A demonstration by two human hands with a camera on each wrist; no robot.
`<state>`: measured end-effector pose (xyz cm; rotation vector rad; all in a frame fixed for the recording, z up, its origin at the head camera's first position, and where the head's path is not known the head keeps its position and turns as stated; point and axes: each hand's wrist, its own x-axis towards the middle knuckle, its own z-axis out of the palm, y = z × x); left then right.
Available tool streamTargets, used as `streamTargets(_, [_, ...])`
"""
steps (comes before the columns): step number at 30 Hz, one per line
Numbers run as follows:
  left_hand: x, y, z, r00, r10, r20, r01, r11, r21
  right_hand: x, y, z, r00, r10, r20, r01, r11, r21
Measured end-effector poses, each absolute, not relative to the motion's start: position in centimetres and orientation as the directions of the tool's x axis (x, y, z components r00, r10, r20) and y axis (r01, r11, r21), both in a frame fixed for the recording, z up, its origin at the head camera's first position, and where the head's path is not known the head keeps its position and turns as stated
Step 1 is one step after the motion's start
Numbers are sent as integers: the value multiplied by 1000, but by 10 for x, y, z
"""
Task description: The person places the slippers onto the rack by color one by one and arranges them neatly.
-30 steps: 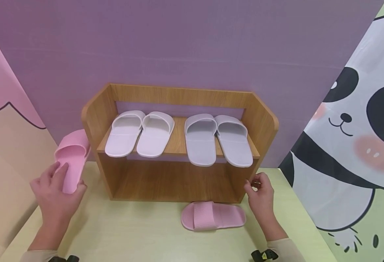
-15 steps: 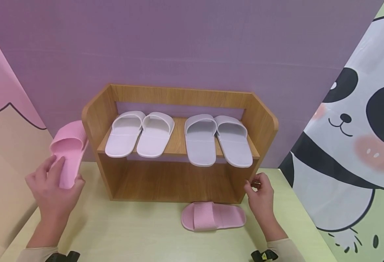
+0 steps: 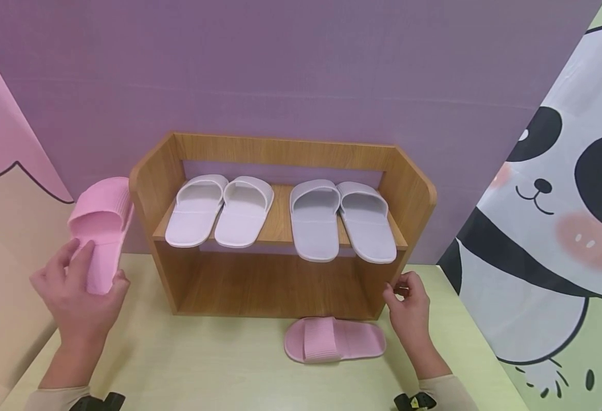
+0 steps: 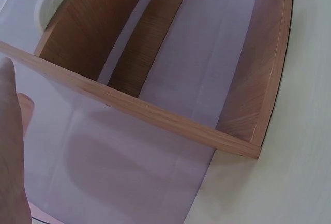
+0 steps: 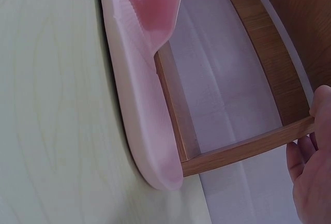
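My left hand [image 3: 82,294] grips a pink slipper [image 3: 105,251] by its heel end, thumb at one edge and fingers over the footbed. The slipper is raised, toe up, beside the left panel of a wooden shoe rack [image 3: 280,145]. In the left wrist view only part of the hand [image 4: 11,157] and a bit of the slipper [image 4: 26,107] show. My right hand [image 3: 411,308] pinches the front edge of the rack's right panel; in the right wrist view the thumb lies inside and the fingers outside. A second pink slipper [image 3: 360,338] lies sideways on the table before the rack.
On the upper shelf stand a white pair, with a left slipper [image 3: 190,220] and a right slipper [image 3: 239,222], and a grey pair, with a left slipper [image 3: 315,231] and a right slipper [image 3: 370,234]. A purple wall [image 3: 301,68] rises behind the table [image 3: 203,365].
My left hand has lifted the pink slipper a little higher and moved it left, away from the rack's side. The right hand, the rack and the other slippers stay put.
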<state>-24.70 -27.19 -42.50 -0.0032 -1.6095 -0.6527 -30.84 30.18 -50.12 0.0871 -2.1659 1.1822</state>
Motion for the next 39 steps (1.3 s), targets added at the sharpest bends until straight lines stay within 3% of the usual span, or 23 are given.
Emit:
streamTargets(15, [-246, -274, -422, -54, -450, 891, 392, 812, 433, -309, 301, -501, -782, 247, 573, -347, 591, -728])
streamTargets(25, [-236, -264, -414, -78, -484, 872, 420, 777, 469, -306, 301, -500, -788, 248, 563, -336, 593, -732])
streamTargets(39, [-240, -253, -415, -41, -458, 888, 466, 777, 423, -308, 302, -500, -782, 244, 574, -344, 599, -723])
